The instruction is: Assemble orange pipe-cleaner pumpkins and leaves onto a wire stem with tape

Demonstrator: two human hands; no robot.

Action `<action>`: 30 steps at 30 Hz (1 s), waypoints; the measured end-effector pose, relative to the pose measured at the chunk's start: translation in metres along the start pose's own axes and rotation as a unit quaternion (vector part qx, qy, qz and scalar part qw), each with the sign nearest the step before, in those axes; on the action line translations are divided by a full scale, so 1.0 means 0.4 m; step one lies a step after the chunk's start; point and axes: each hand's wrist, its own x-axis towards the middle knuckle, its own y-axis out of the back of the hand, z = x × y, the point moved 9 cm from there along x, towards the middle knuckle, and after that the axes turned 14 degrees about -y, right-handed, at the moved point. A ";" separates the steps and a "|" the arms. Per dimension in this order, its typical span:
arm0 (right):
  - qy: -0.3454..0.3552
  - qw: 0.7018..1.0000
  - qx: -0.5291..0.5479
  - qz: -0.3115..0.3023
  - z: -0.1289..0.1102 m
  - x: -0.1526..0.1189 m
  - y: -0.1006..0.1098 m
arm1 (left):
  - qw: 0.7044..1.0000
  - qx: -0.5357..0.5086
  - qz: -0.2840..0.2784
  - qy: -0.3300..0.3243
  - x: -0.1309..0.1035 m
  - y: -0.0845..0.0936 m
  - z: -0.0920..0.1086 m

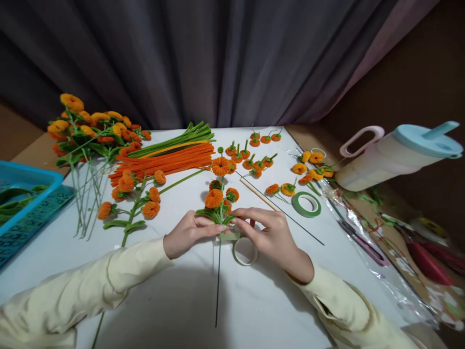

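My left hand (191, 232) pinches the stem of an orange pipe-cleaner flower spray (213, 198) just below its blossoms. Several fuzzy orange heads and green leaves (208, 214) stand above the fingers, and a dark bare wire (218, 286) runs down toward me. My right hand (271, 232) is closed at the right side of the same stem, its fingertips at a green leaf there. A strip of pale green floral tape (229, 236) lies at the stem under the fingers, and its nearly used-up roll (245, 252) hangs below the right hand.
A finished orange spray (134, 208) lies left, with orange and green pipe cleaners (163, 162) behind. A flower bunch (87, 126) and blue basket (32, 228) stand far left. Loose heads (256, 165), green tape (316, 211), scissors (366, 247) and a tumbler (392, 155) are right.
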 end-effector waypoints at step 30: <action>-0.179 0.923 0.292 -0.177 0.074 0.000 -0.103 | 0.999 0.031 0.025 -0.032 -0.001 0.009 0.012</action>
